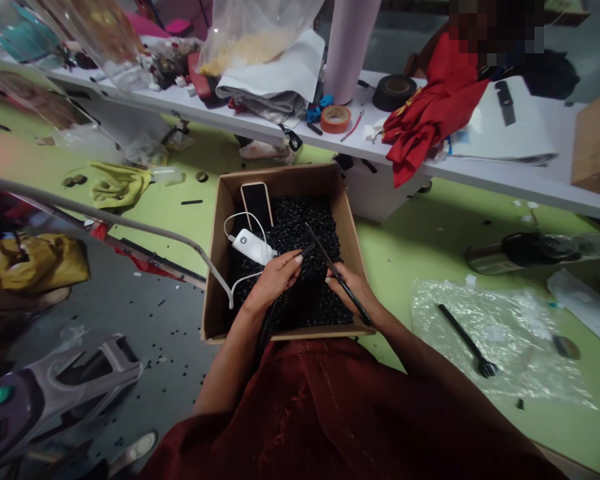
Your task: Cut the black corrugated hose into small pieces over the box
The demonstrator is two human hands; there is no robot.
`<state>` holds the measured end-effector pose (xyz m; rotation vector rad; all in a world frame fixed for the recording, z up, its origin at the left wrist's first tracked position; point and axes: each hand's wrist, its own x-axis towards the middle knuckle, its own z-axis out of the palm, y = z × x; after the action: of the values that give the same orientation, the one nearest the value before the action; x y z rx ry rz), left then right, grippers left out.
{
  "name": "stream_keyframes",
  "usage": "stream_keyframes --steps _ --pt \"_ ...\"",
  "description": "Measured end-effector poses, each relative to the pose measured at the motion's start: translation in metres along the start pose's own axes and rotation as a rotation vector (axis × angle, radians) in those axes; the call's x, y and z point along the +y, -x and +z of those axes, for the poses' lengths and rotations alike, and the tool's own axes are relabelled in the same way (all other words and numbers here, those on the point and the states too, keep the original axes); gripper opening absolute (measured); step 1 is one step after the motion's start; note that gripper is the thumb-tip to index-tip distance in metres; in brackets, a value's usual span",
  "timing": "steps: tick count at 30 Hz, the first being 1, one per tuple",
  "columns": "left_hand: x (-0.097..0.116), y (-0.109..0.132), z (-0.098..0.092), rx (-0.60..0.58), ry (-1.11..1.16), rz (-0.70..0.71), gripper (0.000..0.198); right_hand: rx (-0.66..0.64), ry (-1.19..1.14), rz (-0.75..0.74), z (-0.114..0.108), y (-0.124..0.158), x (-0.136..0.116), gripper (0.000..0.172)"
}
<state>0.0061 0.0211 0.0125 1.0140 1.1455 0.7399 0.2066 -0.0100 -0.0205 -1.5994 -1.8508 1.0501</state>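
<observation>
A cardboard box (215,280) sits in front of my lap, filled with small black pieces (300,227). My left hand (276,277) is closed on a thin black stick (307,251) over the pieces. My right hand (347,288) grips another long black rod (330,263) that slants up and to the left across the box. A phone (257,205) leans against the box's back left wall. A white power bank (253,245) with a white cable lies on the pieces, just left of my left hand.
A clear plastic sheet (495,340) with a black rod (467,342) lies on the green floor at right. A low white bench (505,175) behind the box carries tape rolls (335,119), red cloth (430,117), bags and papers. An iron (45,393) rests at lower left.
</observation>
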Motion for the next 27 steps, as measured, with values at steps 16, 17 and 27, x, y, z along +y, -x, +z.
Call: stream_keyframes --steps 16,17,27 --pt "0.005 -0.001 -0.006 0.031 0.344 0.012 0.05 -0.136 -0.203 0.124 0.001 -0.003 0.004 0.038" --pt "0.005 -0.002 -0.007 0.019 0.364 0.011 0.051 -0.145 -0.195 0.114 0.002 -0.004 0.005 0.038" --pt "0.003 -0.001 -0.005 -0.062 0.227 -0.02 0.049 -0.238 -0.145 -0.04 -0.009 0.0 -0.007 0.039"
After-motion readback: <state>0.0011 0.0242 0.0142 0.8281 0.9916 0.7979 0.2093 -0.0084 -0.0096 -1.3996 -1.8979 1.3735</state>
